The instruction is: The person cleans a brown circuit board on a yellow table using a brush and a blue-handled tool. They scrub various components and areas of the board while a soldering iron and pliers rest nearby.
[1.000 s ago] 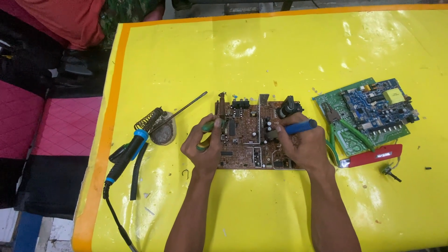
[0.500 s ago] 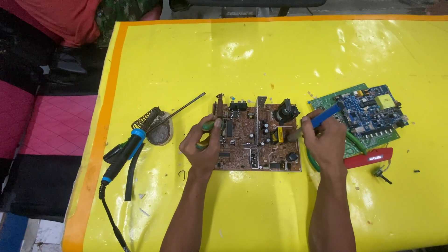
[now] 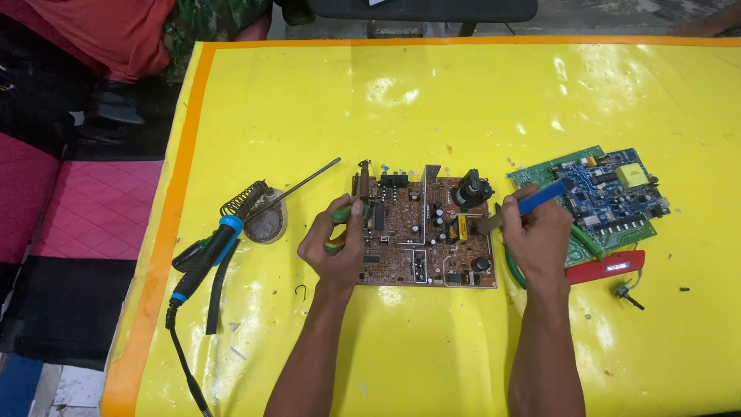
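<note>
A brown circuit board (image 3: 426,232) lay flat near the middle of a glossy yellow table cover (image 3: 432,108), crowded with small cylindrical capacitors, a black coil and a yellow block component. Its left edge was gripped by the left hand (image 3: 333,245), whose fingers were curled closed around a green-handled tool (image 3: 340,217). At its right edge, a blue-handled tool (image 3: 532,204) was pinched in the closed right hand (image 3: 538,239), the flat metal tip being laid against the board beside the yellow block.

A slip was judged possible: the tip could be driven sideways across the tightly packed parts, and a thin lead bent or a trace scratched, should the pressure be misjudged. The board might also slide on the slick cover if the left grip were loosened.

Just right of the right hand, a green and blue circuit board (image 3: 610,193) and a flat red tool (image 3: 606,266) were set. Well to the left, a blue-handled soldering iron (image 3: 207,256) rested in a coiled wire stand (image 3: 248,202), its black cord trailing toward the table's edge.
</note>
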